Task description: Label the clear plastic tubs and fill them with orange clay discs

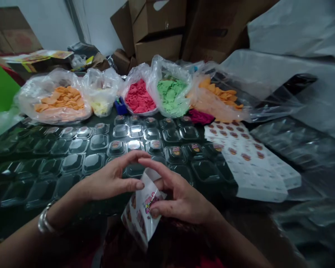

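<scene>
head cam: worn on the person's head | faced forward and down over the table | near: hands low in centre of frame | far: bags, then boxes at top | only one view, nothing shared

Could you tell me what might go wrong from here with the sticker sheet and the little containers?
1. The sticker sheet hangs bent from the right hand while the left hand picks at its top; it may crease or a label may tear.
2. The clear containers sit packed edge to edge under both wrists; a low sleeve or wrist could shift them.
3. The open bags of coloured pieces slump right behind the containers and might spill.
</scene>
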Motion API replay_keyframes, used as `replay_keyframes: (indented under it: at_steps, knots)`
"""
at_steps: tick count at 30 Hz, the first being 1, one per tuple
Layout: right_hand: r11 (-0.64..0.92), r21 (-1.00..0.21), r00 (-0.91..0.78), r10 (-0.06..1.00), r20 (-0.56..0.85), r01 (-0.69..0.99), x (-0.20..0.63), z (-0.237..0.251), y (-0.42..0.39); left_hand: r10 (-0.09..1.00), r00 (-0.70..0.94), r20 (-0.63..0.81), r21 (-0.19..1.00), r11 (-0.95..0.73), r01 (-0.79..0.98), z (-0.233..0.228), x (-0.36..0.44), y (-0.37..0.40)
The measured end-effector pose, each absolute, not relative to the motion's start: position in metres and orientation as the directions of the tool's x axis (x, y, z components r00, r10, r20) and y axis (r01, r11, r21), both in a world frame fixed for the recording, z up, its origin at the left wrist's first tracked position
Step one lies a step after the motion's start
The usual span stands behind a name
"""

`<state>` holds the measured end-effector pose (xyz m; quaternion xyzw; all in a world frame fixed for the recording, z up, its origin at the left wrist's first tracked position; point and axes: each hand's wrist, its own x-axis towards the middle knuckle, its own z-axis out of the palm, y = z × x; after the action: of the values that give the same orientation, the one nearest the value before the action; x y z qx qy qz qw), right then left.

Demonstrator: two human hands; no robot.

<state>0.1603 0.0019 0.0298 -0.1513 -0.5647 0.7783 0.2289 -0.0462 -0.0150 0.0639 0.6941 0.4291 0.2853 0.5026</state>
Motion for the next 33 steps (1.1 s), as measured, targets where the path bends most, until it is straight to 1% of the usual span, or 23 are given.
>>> replay_keyframes:
  at_steps: [2, 3, 5, 7, 8, 11, 15, 16, 17, 18, 19, 20, 21, 22, 23, 25, 27, 29, 31, 33]
  knots:
    - [-0.295, -0.928, -0.836, 0.547, 0.032, -0.228, 0.163, 0.029, 0.005, 0.841, 0.525, -0.129, 0.981, 0.032, 0.191, 0.059, -0.046, -0.006]
    - [-0.324, -0.913, -0.824, 0.566, 0.024, -0.249, 0.165, 0.028, 0.007, 0.833, 0.527, -0.17, 0.981, 0.094, 0.169, 0.058, -0.047, -0.003]
    - [-0.358, -0.887, -0.776, 0.631, 0.002, -0.293, 0.17, 0.025, 0.012, 0.84, 0.491, -0.231, 0.969, 0.154, 0.192, 0.059, -0.052, 0.002]
    - [-0.324, -0.905, -0.74, 0.673, -0.016, -0.274, 0.176, 0.022, 0.019, 0.841, 0.474, -0.261, 0.957, 0.162, 0.24, 0.063, -0.058, 0.006]
    - [-0.294, -0.926, -0.746, 0.665, -0.021, -0.236, 0.179, 0.021, 0.022, 0.826, 0.492, -0.276, 0.952, 0.162, 0.261, 0.065, -0.06, 0.009]
    - [-0.221, -0.967, -0.811, 0.585, -0.025, -0.129, 0.187, 0.02, 0.029, 0.773, 0.555, -0.307, 0.939, 0.151, 0.309, 0.069, -0.061, 0.017]
    - [-0.172, -0.983, -0.842, 0.539, -0.037, -0.067, 0.19, 0.021, 0.03, 0.763, 0.575, -0.295, 0.927, 0.083, 0.365, 0.061, -0.051, 0.028]
    - [-0.17, -0.984, -0.847, 0.529, -0.051, -0.047, 0.19, 0.02, 0.029, 0.786, 0.555, -0.273, 0.916, 0.036, 0.399, 0.059, -0.047, 0.028]
    - [-0.176, -0.984, -0.846, 0.529, -0.066, -0.033, 0.19, 0.019, 0.028, 0.83, 0.512, -0.221, 0.893, -0.038, 0.448, 0.057, -0.043, 0.027]
    - [-0.185, -0.983, -0.835, 0.544, -0.083, -0.022, 0.19, 0.018, 0.027, 0.885, 0.447, -0.131, 0.849, -0.133, 0.511, 0.055, -0.039, 0.024]
    - [-0.19, -0.982, -0.81, 0.578, -0.099, -0.016, 0.189, 0.016, 0.026, 0.928, 0.372, -0.002, 0.778, -0.232, 0.583, 0.055, -0.034, 0.019]
    - [-0.189, -0.982, -0.775, 0.623, -0.109, -0.013, 0.188, 0.015, 0.025, 0.94, 0.311, 0.139, 0.689, -0.317, 0.652, 0.055, -0.029, 0.012]
    - [-0.176, -0.984, -0.739, 0.665, -0.109, -0.013, 0.187, 0.014, 0.024, 0.924, 0.283, 0.259, 0.598, -0.383, 0.704, 0.056, -0.024, 0.003]
    - [-0.156, -0.988, -0.709, 0.698, -0.098, -0.017, 0.185, 0.014, 0.022, 0.898, 0.283, 0.337, 0.525, -0.429, 0.735, 0.057, -0.019, -0.006]
    - [-0.134, -0.991, -0.693, 0.716, -0.081, -0.022, 0.183, 0.014, 0.021, 0.874, 0.304, 0.379, 0.481, -0.466, 0.743, 0.058, -0.015, -0.015]
    - [-0.1, -0.994, -0.698, 0.715, -0.044, -0.039, 0.178, 0.017, 0.017, 0.85, 0.35, 0.393, 0.46, -0.512, 0.725, 0.058, -0.009, -0.031]
    - [-0.062, -0.996, -0.724, 0.69, 0.0, -0.06, 0.173, 0.022, 0.014, 0.854, 0.358, 0.378, 0.48, -0.511, 0.713, 0.056, -0.007, -0.041]
    - [0.032, -0.996, -0.741, 0.667, 0.083, -0.083, 0.167, 0.027, 0.011, 0.869, 0.349, 0.352, 0.509, -0.49, 0.707, 0.054, -0.01, -0.046]
    - [0.158, -0.983, -0.734, 0.655, 0.179, -0.098, 0.162, 0.031, 0.009, 0.882, 0.335, 0.332, 0.539, -0.469, 0.7, 0.054, -0.014, -0.047]
    - [0.251, -0.964, -0.718, 0.655, 0.236, -0.087, 0.157, 0.032, 0.008, 0.901, 0.314, 0.301, 0.57, -0.434, 0.698, 0.054, -0.018, -0.046]
